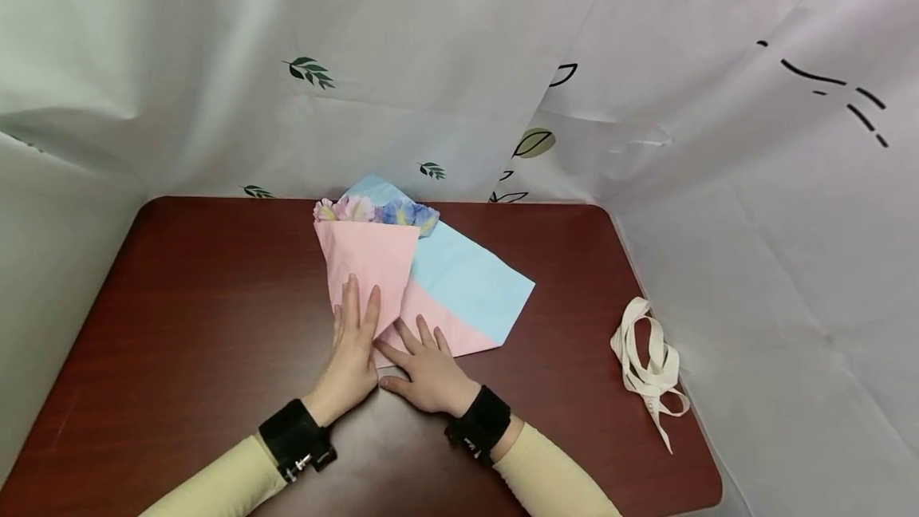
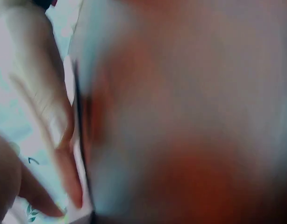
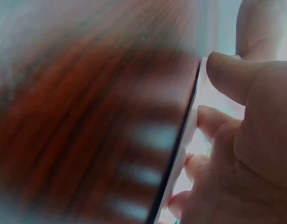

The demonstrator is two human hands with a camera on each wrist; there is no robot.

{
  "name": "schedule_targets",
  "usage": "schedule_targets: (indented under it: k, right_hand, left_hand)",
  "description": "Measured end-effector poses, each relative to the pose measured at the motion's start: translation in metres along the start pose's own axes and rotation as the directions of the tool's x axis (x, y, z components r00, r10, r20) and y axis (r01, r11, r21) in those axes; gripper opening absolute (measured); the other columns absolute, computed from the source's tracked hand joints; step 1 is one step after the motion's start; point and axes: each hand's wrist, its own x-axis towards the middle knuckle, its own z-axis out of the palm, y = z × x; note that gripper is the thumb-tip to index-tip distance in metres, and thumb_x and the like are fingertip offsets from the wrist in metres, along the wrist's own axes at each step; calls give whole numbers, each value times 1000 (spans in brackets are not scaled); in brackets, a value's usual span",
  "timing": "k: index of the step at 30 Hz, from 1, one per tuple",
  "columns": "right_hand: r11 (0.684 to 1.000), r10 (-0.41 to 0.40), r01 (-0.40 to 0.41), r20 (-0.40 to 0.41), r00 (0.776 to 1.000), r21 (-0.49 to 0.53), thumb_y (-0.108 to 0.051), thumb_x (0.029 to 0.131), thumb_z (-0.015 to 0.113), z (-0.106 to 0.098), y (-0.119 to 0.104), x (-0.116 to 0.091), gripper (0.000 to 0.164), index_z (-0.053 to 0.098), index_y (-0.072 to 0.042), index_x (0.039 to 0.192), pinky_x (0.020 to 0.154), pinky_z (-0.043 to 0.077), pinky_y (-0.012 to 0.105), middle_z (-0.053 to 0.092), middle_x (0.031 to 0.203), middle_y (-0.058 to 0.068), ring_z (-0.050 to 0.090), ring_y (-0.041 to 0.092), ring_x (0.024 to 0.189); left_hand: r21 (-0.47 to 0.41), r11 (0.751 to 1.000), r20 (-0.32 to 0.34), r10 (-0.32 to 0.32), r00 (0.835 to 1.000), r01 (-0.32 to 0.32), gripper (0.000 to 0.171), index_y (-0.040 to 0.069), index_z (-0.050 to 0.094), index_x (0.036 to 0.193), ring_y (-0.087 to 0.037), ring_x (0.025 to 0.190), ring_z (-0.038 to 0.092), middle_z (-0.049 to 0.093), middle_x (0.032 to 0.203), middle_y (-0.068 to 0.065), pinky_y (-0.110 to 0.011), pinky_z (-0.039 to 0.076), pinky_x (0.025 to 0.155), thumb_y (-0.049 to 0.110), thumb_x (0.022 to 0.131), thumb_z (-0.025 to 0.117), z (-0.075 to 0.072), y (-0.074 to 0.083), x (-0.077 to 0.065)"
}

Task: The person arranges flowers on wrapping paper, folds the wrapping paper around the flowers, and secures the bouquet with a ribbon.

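Observation:
A bouquet of pink and blue flowers (image 1: pixel 402 214) lies in wrapping paper on the table. Pink paper (image 1: pixel 369 250) is folded over the flowers on the left, while a blue-and-pink part of the wrapping (image 1: pixel 467 274) spreads flat to the right. My left hand (image 1: pixel 352 357) rests on the folded pink paper, its fingers straight and pointing away. My right hand (image 1: pixel 431 373) presses on the lower pink part with its fingers spread. In the right wrist view, the right hand's fingertips (image 3: pixel 206 116) touch the pale paper. The left wrist view is mostly blurred tabletop.
A coiled white ribbon (image 1: pixel 649 365) lies at the table's right edge. The dark red-brown table (image 1: pixel 201 286) is bordered at the back and sides by pale hanging sheets (image 1: pixel 215 62) with leaf prints.

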Motion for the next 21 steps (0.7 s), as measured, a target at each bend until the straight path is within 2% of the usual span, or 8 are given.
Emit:
schedule_targets:
  k: [3,5,7,10,13,16,17,21]
  right_hand:
    - [1000,-13,13,-5,1000,11,-58,104,42,1,2,1,60,26,-41,159,120,11,62,4,170,2,-3,39,154]
    - [1000,-13,13,-6,1000,23,-58,104,42,1,3,1,60,26,-41,159,120,10,62,2,171,1,-3,39,154]
    - [999,-8,8,-6,1000,31,-57,103,43,0,4,0,60,27,-40,159,120,10,63,2,170,1,-3,39,154]
    - [1000,1,-1,-7,1000,26,-58,103,43,-1,5,-1,60,28,-40,159,120,10,63,4,170,2,-3,38,154]
    - [1000,3,-3,-5,1000,16,-60,103,42,-1,5,-2,61,31,-37,158,120,10,62,11,169,5,-4,38,154]
    - [1000,2,-2,-2,1000,12,-59,103,43,-1,4,-3,61,35,-34,157,120,10,62,16,168,6,-4,37,154]
    - [1000,1,-1,-2,1000,10,-59,103,44,-1,4,-2,60,36,-34,157,120,10,62,17,168,6,-4,38,154]
    - [1000,-12,12,-5,1000,24,-58,103,44,-1,3,-1,61,34,-34,158,120,10,63,13,169,4,-5,37,154]
  left_hand:
    - [-95,990,-101,-113,988,103,112,7,4,163,-42,153,-6,-17,166,-24,-68,17,114,-31,68,49,3,2,-5]
    - [-163,973,-117,-183,976,163,116,9,0,163,-43,153,-4,-19,165,-22,-66,25,111,-33,66,48,4,2,-8]
    - [-200,958,-87,-225,971,204,120,12,-2,163,-45,152,-1,-21,165,-21,-61,38,104,-34,64,46,6,3,-10]
    - [-209,955,-5,-216,976,210,128,17,-1,164,-48,151,1,-22,165,-20,-54,49,93,-35,59,50,10,4,-10]
    - [-148,975,81,-157,984,167,135,17,2,164,-44,153,-1,-21,166,-18,-57,41,105,-33,54,63,14,6,-7]
    - [-71,992,135,-93,986,104,137,14,5,164,-36,155,-5,-17,167,-17,-68,16,115,-28,54,73,17,7,-5]
    - [-46,996,137,-76,988,83,133,13,7,164,-35,155,-5,-15,168,-18,-72,10,114,-27,55,73,17,7,-4]
    - [59,996,75,-71,995,67,115,10,12,163,-36,155,-1,-10,168,-19,-68,14,116,-27,68,63,16,5,-4]
